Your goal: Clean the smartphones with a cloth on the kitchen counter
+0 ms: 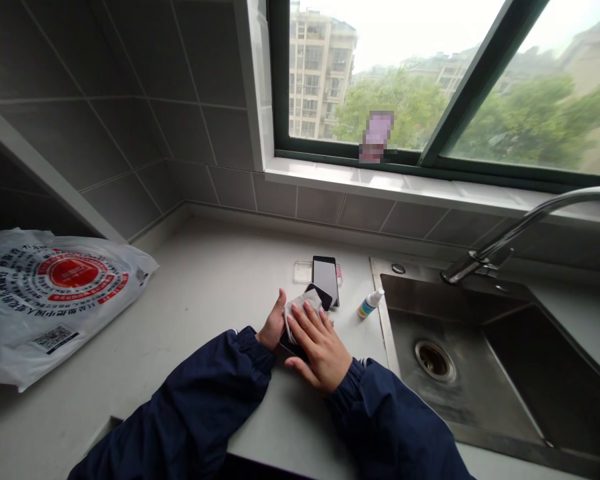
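My left hand grips the left side of a dark smartphone, its thumb up along the edge and its other fingers hidden. A light grey cloth covers much of the phone's face. On top of the cloth my right hand lies flat with fingers stretched out and thumb apart. Just beyond the hands is another phone-like slab, black-edged with a pale grey face. A clear phone case lies at its left, and something pink shows at its right edge.
A small white spray bottle with a coloured label stands by the sink's left rim. The steel sink and its curved tap occupy the right. A printed white plastic bag rests on the counter at left. Behind are a tiled wall and window.
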A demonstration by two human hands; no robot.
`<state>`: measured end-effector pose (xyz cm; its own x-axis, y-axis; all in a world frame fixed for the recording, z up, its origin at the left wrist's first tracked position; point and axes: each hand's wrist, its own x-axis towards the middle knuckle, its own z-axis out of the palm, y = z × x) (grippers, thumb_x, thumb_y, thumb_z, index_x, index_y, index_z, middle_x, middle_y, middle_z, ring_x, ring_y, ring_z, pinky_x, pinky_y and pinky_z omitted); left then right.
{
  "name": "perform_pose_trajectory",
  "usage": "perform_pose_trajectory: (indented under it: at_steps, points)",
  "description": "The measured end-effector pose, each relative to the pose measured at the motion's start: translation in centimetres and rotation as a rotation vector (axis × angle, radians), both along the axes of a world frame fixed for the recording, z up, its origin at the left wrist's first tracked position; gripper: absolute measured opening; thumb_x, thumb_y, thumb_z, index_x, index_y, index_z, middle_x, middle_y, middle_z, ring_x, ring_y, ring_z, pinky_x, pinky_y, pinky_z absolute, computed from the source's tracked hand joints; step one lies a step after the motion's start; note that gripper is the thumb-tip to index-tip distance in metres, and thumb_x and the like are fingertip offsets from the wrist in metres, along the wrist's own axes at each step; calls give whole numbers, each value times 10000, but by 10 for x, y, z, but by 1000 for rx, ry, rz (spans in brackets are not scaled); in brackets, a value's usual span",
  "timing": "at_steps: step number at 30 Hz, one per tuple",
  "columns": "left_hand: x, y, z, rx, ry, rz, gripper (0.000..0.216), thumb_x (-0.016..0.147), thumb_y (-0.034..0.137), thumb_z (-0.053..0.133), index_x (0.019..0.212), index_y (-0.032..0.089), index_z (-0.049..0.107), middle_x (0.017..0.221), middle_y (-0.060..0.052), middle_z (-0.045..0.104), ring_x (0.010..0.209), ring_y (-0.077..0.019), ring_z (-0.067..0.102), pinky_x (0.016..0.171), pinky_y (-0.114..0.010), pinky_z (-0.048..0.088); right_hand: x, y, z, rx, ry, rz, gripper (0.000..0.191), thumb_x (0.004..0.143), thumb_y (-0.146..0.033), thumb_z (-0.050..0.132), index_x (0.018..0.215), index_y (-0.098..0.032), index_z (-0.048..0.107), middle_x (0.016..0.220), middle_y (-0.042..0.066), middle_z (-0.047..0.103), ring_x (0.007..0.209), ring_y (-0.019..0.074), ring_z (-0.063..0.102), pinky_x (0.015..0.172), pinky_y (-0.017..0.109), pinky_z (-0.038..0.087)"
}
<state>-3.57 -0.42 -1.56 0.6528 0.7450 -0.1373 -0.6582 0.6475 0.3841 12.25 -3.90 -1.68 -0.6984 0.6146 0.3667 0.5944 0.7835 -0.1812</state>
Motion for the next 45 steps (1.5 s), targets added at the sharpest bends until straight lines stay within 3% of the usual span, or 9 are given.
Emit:
perform_pose_trajectory:
  at_steps: [4, 11, 15, 20, 26, 33, 42, 45]
  points:
    - [-1, -1, 2, -75, 1, -32, 954, 844, 808, 284, 1372, 46, 506, 1244, -243, 647, 1261, -370, 554, 1141, -513, 298, -1, -3, 3, -3, 73, 77, 677, 994, -461, 446, 1529, -74, 300, 1601, 175, 250, 1506, 335, 143, 1183, 561, 272]
    - [0, 1, 1, -44, -30, -4, 955, 866, 791, 213, 1358, 27, 507, 1231, -266, 643, 1241, -367, 571, 1118, -517, 337, -4, -4, -1, 69, 262, -33, 459, 978, -250, 475, 1413, -102, 486, 1499, 164, 458, 1478, 295, 272, 1158, 526, 357]
    - [1, 2, 3, -30, -4, 4, 975, 861, 795, 215, 1355, 5, 502, 1214, -280, 648, 1207, -374, 592, 1089, -515, 377, -5, -4, -4, 42, 198, -23, 513, 979, -297, 485, 1437, -67, 456, 1539, 179, 389, 1485, 314, 243, 1153, 524, 371]
    - [5, 2, 2, 29, 45, 121, 850, 929, 705, 185, 1418, 69, 467, 1227, -219, 662, 1196, -316, 610, 1090, -456, 392, -1, 2, -4, 37, 156, -97, 554, 993, -324, 463, 1482, -73, 399, 1568, 185, 326, 1492, 330, 209, 1143, 539, 373]
    - [4, 0, -1, 99, 45, 3, 865, 898, 737, 278, 1496, 122, 387, 1412, -189, 548, 1357, -326, 465, 1163, -439, 273, 7, 13, -9, 60, 179, -219, 651, 992, -346, 461, 1553, -91, 251, 1589, 189, 269, 1493, 344, 196, 1120, 559, 391]
    - [5, -1, 1, 164, 79, -35, 839, 889, 723, 353, 1490, 140, 408, 1478, -172, 485, 1414, -342, 381, 1153, -435, 279, 10, 17, -11, 64, 189, -279, 716, 995, -369, 454, 1581, -118, 129, 1612, 179, 203, 1500, 352, 159, 1122, 580, 370]
    - [4, 1, -2, 119, 31, -15, 829, 911, 717, 277, 1504, 147, 382, 1451, -173, 516, 1409, -318, 398, 1197, -443, 189, 4, 10, -10, 28, 160, -222, 720, 975, -395, 492, 1559, -77, 216, 1602, 195, 223, 1503, 353, 141, 1137, 573, 348]
    - [5, 1, -3, 87, 11, 29, 825, 923, 709, 249, 1487, 128, 404, 1382, -184, 577, 1368, -307, 458, 1188, -443, 224, 0, 5, -8, 18, 146, -182, 697, 971, -398, 500, 1541, -67, 273, 1599, 190, 234, 1503, 348, 143, 1142, 566, 344]
